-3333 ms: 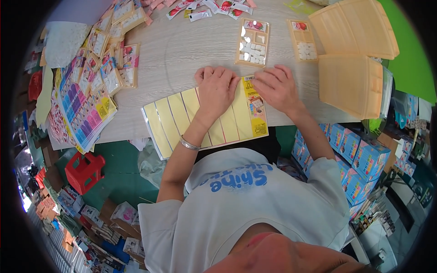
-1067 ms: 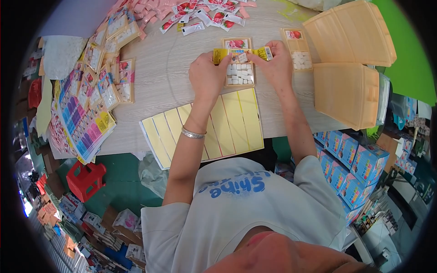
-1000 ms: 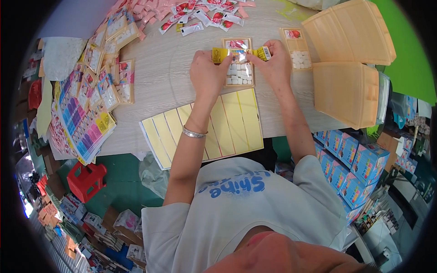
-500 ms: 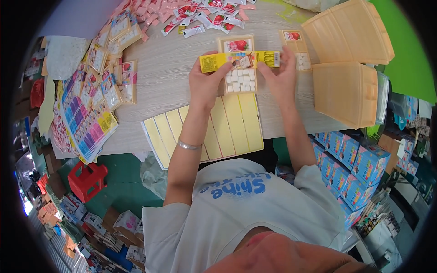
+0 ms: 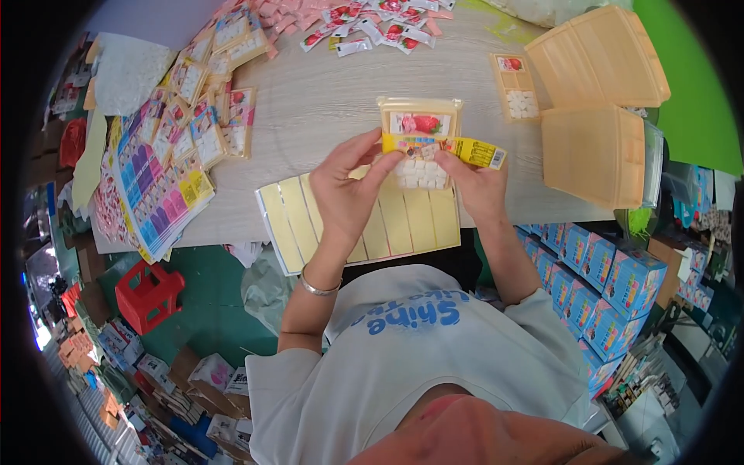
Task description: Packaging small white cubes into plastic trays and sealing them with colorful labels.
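Observation:
A pale yellow plastic tray (image 5: 452,116) is between my two hands, slightly raised over the table. Its upper part holds a sachet with a strawberry picture (image 5: 421,124), its lower part small white blocks (image 5: 422,175). Across the tray's middle runs a yellow printed label strip (image 5: 465,147); its right end sticks out past the tray, and its left end is hidden at my fingers. My left hand (image 5: 345,182) grips the tray's left side, thumb on the label. My right hand (image 5: 480,186) grips the right side, thumb pressing the label, other fingers mostly hidden.
Below my hands lies a sheet with yellow strips (image 5: 387,225). Filled trays (image 5: 236,124) and printed label sheets (image 5: 159,190) pile up at left; sachets (image 5: 395,31) lie at the far side. Another filled tray (image 5: 515,81) and two orange bins (image 5: 589,159) stand right. Blue boxes (image 5: 608,287) are stacked beside me.
The tray and label have come nearer to me, off the tabletop. The label's left end no longer sticks out; my left fingers now close around that side, while the right end is angled downward.

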`<state>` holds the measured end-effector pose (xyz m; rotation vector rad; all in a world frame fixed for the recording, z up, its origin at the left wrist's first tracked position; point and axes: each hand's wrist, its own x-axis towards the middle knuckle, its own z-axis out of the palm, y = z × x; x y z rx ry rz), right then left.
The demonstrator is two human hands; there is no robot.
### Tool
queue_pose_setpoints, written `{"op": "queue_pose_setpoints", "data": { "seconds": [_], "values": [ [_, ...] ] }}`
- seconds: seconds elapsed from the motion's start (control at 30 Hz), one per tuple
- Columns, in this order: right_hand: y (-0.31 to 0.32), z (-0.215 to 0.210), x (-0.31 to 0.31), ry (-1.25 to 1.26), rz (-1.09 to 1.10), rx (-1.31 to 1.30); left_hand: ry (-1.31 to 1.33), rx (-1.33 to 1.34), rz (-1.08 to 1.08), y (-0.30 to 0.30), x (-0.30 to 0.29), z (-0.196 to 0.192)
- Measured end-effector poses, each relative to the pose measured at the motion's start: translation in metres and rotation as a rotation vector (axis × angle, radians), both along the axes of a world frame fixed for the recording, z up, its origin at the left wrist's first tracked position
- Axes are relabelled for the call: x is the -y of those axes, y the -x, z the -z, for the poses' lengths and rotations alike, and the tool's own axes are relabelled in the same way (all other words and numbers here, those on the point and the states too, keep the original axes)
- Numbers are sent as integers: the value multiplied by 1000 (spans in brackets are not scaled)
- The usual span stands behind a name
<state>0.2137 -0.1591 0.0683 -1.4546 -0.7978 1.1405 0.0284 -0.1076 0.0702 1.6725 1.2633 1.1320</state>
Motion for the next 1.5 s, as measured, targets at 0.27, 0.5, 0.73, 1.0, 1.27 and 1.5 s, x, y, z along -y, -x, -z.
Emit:
{"op": "queue_pose_setpoints", "data": {
  "seconds": [0.27,0.5,0.73,1.0,1.27,1.5],
  "values": [
    [-13,-2,20,-94,-283,-134,622,745,514,28,7,5],
    [-7,11,11,-229,-328,-702,782,977,680,33,14,26],
    [36,11,17,-27,-210,-911,853,1117,668,21,19,30],
    [29,37,7,-195,-116,-372,769,1005,482,25,7,30],
    [-123,49,-43,-148,120,1311,193,151,-234,211,-219,-20],
    [-54,57,-45,-69,-121,1403,-734,-1275,-553,186,-261,3]
  ]
}}
